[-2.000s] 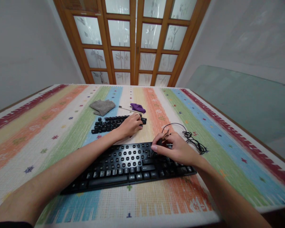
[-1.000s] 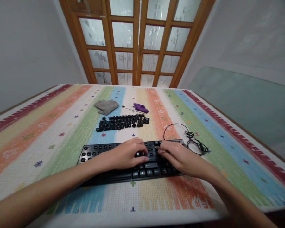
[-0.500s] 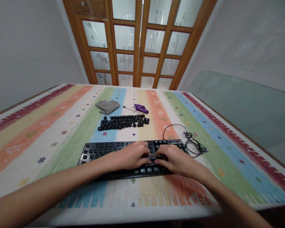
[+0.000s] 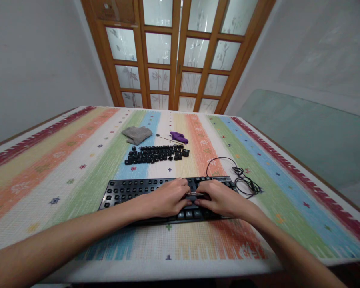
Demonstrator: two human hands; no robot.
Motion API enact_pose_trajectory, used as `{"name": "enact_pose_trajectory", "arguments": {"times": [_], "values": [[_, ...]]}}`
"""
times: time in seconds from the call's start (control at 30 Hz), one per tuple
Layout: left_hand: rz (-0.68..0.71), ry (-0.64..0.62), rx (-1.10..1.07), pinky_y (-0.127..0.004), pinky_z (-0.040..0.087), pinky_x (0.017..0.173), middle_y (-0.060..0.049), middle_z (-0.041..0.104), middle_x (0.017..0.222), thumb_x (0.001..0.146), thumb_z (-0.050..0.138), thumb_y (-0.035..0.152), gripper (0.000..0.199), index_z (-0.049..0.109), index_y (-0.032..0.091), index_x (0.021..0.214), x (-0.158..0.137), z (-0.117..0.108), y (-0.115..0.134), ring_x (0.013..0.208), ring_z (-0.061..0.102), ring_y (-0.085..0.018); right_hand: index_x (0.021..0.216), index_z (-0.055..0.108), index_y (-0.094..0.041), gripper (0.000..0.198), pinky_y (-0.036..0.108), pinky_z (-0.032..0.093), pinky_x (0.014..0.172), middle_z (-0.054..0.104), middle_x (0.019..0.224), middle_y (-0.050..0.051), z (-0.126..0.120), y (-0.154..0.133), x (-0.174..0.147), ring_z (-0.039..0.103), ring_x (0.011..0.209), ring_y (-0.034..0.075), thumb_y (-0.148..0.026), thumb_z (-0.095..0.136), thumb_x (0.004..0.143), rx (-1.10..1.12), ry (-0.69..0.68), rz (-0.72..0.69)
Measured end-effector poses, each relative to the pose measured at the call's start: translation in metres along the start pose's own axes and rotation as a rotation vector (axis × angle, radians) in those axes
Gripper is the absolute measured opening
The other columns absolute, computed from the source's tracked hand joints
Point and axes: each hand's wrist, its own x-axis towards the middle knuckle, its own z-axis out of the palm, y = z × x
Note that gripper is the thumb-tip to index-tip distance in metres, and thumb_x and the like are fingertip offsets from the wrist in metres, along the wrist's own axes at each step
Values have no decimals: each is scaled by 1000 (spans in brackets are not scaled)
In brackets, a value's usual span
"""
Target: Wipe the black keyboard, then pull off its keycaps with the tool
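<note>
A black keyboard (image 4: 147,184) lies near the table's front edge, its left part bare of keycaps, with several caps still on at the lower middle and right. Over its right half, my left hand (image 4: 175,196) has its fingers pinched at the left end of a thin metal tool (image 4: 194,194). My right hand (image 4: 220,197) grips the same tool from the right, thumb and fingers closed. The tool's exact kind is too small to make out, and its ends are hidden by my fingers.
Several loose black keycaps (image 4: 151,154) lie in rows beyond the keyboard. Behind them are a grey cloth (image 4: 137,135), a thin stick-like brush (image 4: 168,139) and a purple cloth (image 4: 179,137). The keyboard's coiled cable (image 4: 246,182) rests at the right on the striped tablecloth (image 4: 87,168).
Both hands stay over the keyboard's right half, with only slight finger shifts. A little more of the metal tool shows between them. The view has moved slightly.
</note>
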Motion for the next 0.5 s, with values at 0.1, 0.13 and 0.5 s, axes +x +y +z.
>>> {"name": "enact_pose_trajectory", "arguments": {"times": [0.1,0.13,0.5], "values": [[14,17,52,-35,49,80,-10,60,96,95,54,20,9,58,13,92,-3,4,1,87,56,-22,91,69,-12,13,30,42,74,72,94,11,-2,0,2,65,85,22,-19,58,91,-56,-52,-41],[22,26,61,-35,49,81,-10,60,96,96,52,20,10,58,14,93,-4,5,1,88,56,-22,93,68,-12,14,31,43,75,71,97,12,-3,0,3,64,86,23,-20,57,92,-75,-65,-62],[24,34,128,-38,48,83,-10,59,98,95,49,19,6,54,15,96,-8,11,3,90,52,-24,99,62,-10,16,32,44,69,66,101,13,-6,-1,5,62,81,22,-23,53,95,-293,-155,-183]]}}
